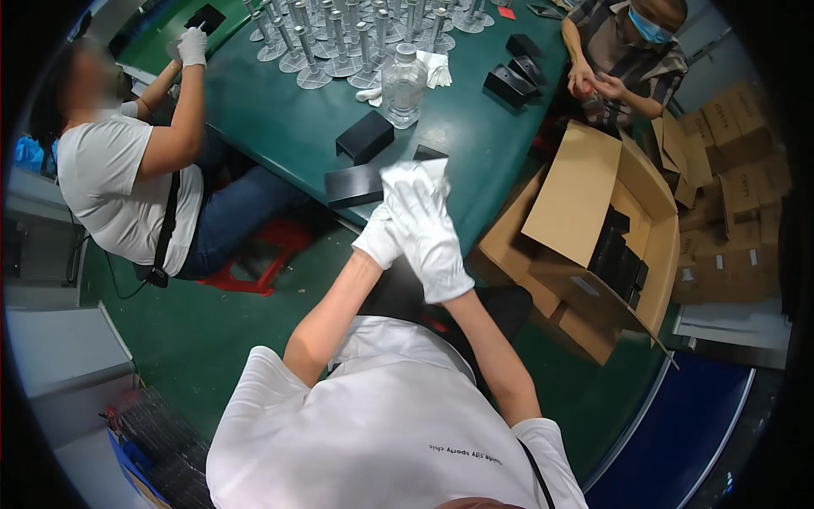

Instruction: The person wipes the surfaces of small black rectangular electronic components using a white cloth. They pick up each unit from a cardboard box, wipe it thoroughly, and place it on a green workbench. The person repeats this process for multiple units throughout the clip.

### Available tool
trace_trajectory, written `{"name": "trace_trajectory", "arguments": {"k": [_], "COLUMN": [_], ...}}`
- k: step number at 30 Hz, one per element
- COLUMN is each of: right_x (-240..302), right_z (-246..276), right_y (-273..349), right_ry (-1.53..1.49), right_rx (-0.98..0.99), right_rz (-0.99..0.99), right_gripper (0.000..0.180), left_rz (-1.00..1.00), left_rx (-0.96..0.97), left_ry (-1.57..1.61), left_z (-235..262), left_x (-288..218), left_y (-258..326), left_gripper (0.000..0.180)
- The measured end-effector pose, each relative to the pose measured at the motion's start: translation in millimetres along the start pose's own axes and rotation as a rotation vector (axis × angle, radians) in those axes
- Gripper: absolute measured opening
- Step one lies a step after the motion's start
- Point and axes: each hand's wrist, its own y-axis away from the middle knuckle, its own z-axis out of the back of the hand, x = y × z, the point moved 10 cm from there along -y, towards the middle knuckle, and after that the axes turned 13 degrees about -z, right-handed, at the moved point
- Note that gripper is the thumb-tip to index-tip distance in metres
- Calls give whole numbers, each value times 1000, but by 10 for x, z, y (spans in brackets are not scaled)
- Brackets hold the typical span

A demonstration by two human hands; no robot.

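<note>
Your two gloved hands meet over the near edge of the green desk [280, 127], the right hand [428, 229] lying across and above the left hand [379, 239], so that most of the left glove is covered. A flat black box [354, 186] sits at the desk edge just beside your left hand, its dark top level and its long axis running roughly left to right across your view, one short end pointing toward your gloves. A corner of a second black piece [429, 153] shows just past your right fingers [415, 182], which are stretched out and close together, flat rather than curled; whether they press on that piece or only hover over it you cannot tell. Your left fingers are hidden under the right glove, so their state cannot be told either. The boxes lie at the nearest rim, probably so that you reach them without leaning. Farther in stands another black box [365, 136], then a clear plastic bottle [404, 85] and rows of metal stands [339, 38]. To your right an open cardboard carton [585, 212] holds stacked black boxes, within easy reach.
</note>
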Motion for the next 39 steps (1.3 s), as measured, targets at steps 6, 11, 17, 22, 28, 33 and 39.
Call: {"name": "trace_trajectory", "arguments": {"k": [6, 11, 17, 22, 28, 33, 39], "right_x": [-290, -1413, -1201, -1300, -1140, -1123, -1356], "right_z": [116, 253, 558, 256, 343, 386, 338], "right_y": [631, 1351, 1616, 2046, 1736, 1704, 1867], "right_ry": [-548, -933, -1416, -1364, -1368, -1467, -1563], "right_rx": [190, -59, -122, -129, -123, -167, -329], "right_rz": [-437, -922, -1032, -1170, -1118, -1134, -1235], "right_gripper": [30, 42, 61, 57, 52, 54, 57], "left_rz": [33, 51, 149, 63, -51, -335, -400], "left_rx": [59, -1, -179, -204, -325, -212, -253], "left_ry": [-649, -1162, -2011, -1998, -2175, -1923, -1608], "left_z": [-132, -287, -470, -1066, -1245, -834, -458], "left_x": [22, 105, -674, -1202, -1446, -1338, -659], "left_y": [44, 189, 1118, 1602, 1280, 833, 723], "left_gripper": [52, 40, 37, 25, 21, 25, 36]}}
